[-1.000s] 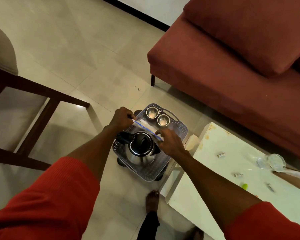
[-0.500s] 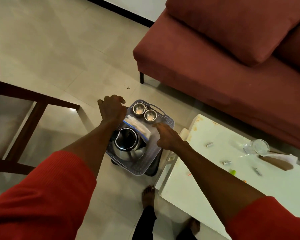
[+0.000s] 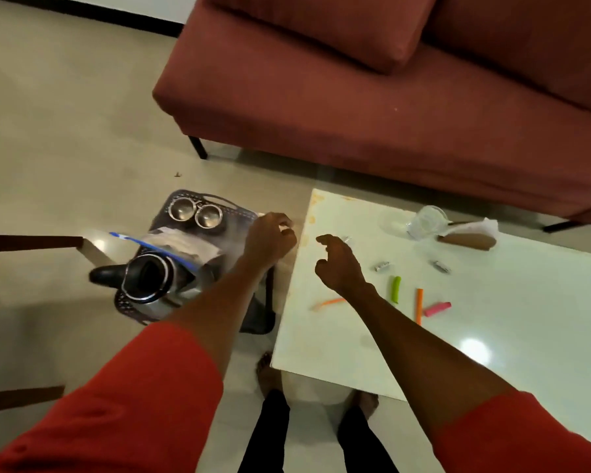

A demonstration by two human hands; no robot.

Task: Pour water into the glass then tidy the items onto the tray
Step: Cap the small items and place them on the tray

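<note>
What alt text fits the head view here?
Both hands, left hand and right hand, hover empty between a grey tray holding a kettle and a white table where a glass lies.

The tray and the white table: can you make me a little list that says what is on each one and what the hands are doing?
tray: on a low stand beside the table
on tray: kettle, two metal cups, plastic bag
table: white, in front of the red sofa
on table: glass lying on its side, green, orange and pink bits, small metal pieces
left hand: over the tray's edge, fingers curled, holds nothing
right hand: above the table, fingers loosely curled, holds nothing
</note>
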